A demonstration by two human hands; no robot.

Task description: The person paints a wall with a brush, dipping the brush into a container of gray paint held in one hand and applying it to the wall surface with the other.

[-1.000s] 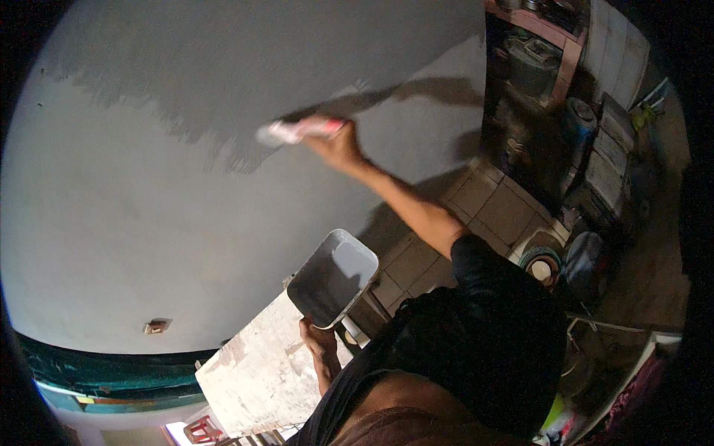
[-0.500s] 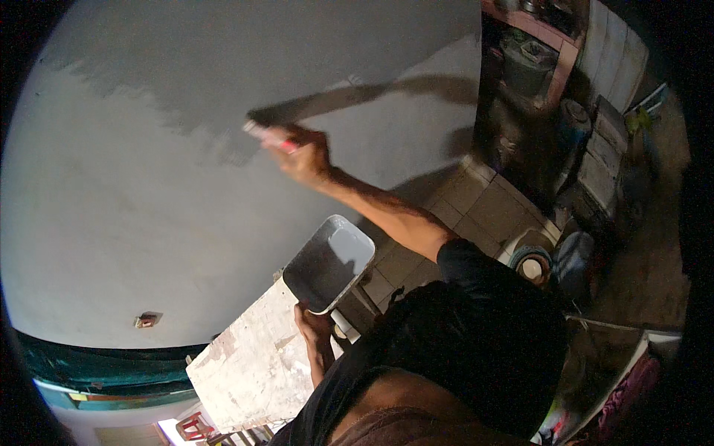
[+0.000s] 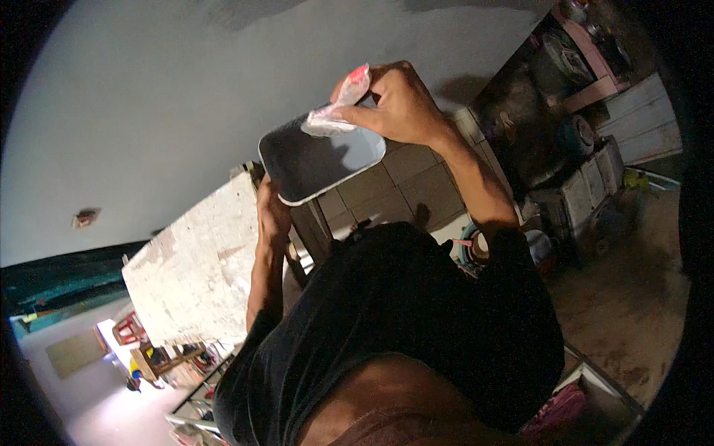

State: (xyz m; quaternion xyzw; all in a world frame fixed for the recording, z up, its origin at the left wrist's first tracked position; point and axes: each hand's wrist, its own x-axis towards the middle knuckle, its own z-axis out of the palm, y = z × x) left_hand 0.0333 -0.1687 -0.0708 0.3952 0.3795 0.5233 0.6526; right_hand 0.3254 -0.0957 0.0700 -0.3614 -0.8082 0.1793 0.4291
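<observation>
My right hand [image 3: 405, 100] is closed around a paintbrush [image 3: 351, 89] with a red end and a whitish, paint-smeared lower part. The brush's lower end is at the far rim of a rectangular tub [image 3: 336, 184]; its bristles are not clearly visible. Grey paint [image 3: 366, 147] lies inside the tub, partly in shadow. My left hand [image 3: 274, 213] grips the tub by its near left corner, its fingers partly hidden by the wall. Beyond the tub stands a wall [image 3: 186, 126] with darker grey paint along the upper part.
A paint-spotted whitish board [image 3: 197, 267] lies at the left, beside my left forearm. On the wall is a small switch or socket [image 3: 85, 217]. At the right stand a pink-edged shelf [image 3: 587, 56] with pots and a round container [image 3: 476, 245] on the tiled floor [image 3: 401, 189].
My right hand has brought the paintbrush away from the wall, rightward to the tub. My left hand and the tub appear higher and further left as the view has shifted.
</observation>
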